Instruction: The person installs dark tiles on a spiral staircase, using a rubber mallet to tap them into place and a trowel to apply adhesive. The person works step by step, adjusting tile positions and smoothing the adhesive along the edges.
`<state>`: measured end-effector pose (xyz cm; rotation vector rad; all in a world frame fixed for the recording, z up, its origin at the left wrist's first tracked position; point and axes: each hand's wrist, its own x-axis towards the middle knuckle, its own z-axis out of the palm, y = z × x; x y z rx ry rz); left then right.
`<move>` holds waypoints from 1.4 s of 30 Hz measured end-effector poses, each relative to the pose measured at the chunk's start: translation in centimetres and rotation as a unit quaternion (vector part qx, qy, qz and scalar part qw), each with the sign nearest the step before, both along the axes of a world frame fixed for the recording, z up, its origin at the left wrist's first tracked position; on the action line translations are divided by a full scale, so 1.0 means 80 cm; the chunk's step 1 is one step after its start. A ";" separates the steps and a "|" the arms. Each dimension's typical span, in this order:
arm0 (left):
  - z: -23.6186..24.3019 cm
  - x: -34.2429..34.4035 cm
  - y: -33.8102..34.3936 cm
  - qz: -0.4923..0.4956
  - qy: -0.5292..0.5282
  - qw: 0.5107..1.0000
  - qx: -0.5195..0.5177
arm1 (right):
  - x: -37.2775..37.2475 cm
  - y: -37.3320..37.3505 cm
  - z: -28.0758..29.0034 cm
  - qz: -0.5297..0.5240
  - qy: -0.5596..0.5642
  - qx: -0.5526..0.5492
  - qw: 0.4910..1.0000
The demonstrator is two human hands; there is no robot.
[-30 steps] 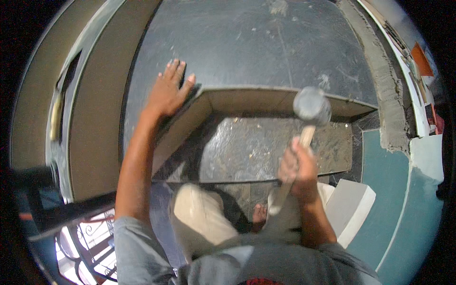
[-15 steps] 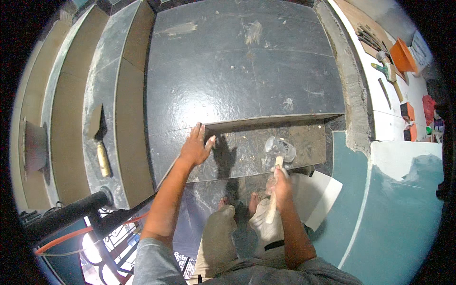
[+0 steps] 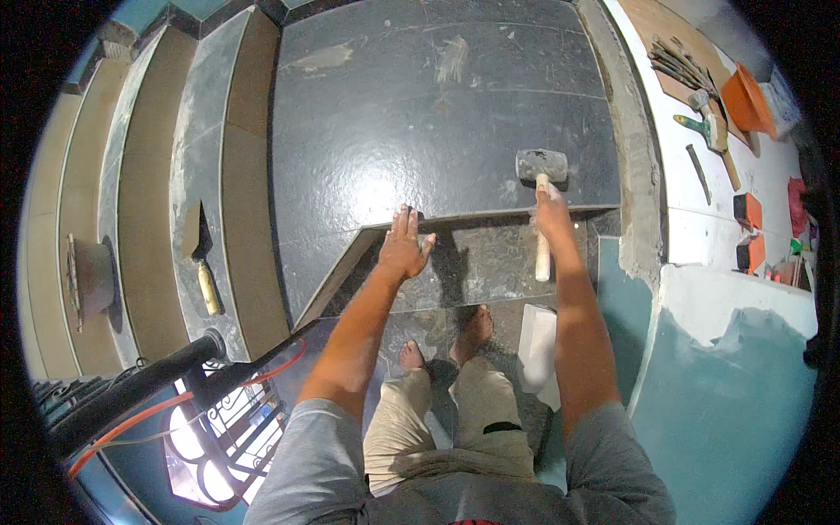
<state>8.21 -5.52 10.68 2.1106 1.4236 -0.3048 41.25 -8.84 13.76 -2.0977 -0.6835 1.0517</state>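
Drops at front edge [image 3: 477, 215] of dark tiled landing [image 3: 490, 105] to lower step [image 3: 499, 262]; opens beyond onto broad tile, bounded at right by rough cement strip [image 3: 636, 157]. Compared with half second ago, has mallet [image 3: 542, 164] past edge, over landing instead of lower step, and left hand [image 3: 405, 249] farther right along edge. Extends left hand unclenched, grasping nothing. Grips mallet's wooden handle [image 3: 542, 262] near head in right hand [image 3: 551, 214], reaching forward.

Mallet [image 3: 542, 164] in right fingers [image 3: 546, 198]

Left hand [image 3: 402, 255] palm down, fingers [image 3: 403, 220] forward, thumb [image 3: 428, 242] apart; right hand [image 3: 551, 215] curled in grip; both arms [image 3: 584, 337] extended.
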 end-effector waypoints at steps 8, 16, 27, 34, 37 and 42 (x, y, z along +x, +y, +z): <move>-0.008 0.045 0.040 0.008 0.051 0.998 0.021 | 0.007 0.039 -0.021 0.030 0.028 -0.096 0.994; -0.070 0.097 0.158 -0.009 -0.027 0.987 0.157 | 0.009 0.035 -0.008 0.094 -0.059 -0.093 0.989; -0.094 0.153 0.342 -0.038 -0.032 0.969 0.242 | 0.012 0.037 0.014 0.084 -0.008 -0.146 0.986; -0.091 0.083 0.346 0.070 -0.072 0.971 0.216 | 0.039 0.021 -0.028 0.339 -0.197 -0.123 0.912; -0.084 -0.024 0.343 0.192 -0.010 0.957 0.215 | 0.030 0.031 -0.013 0.183 -0.031 -0.148 0.971; -0.081 -0.186 0.361 0.226 0.040 0.945 0.233 | 0.002 0.059 0.032 0.064 0.034 -0.205 0.976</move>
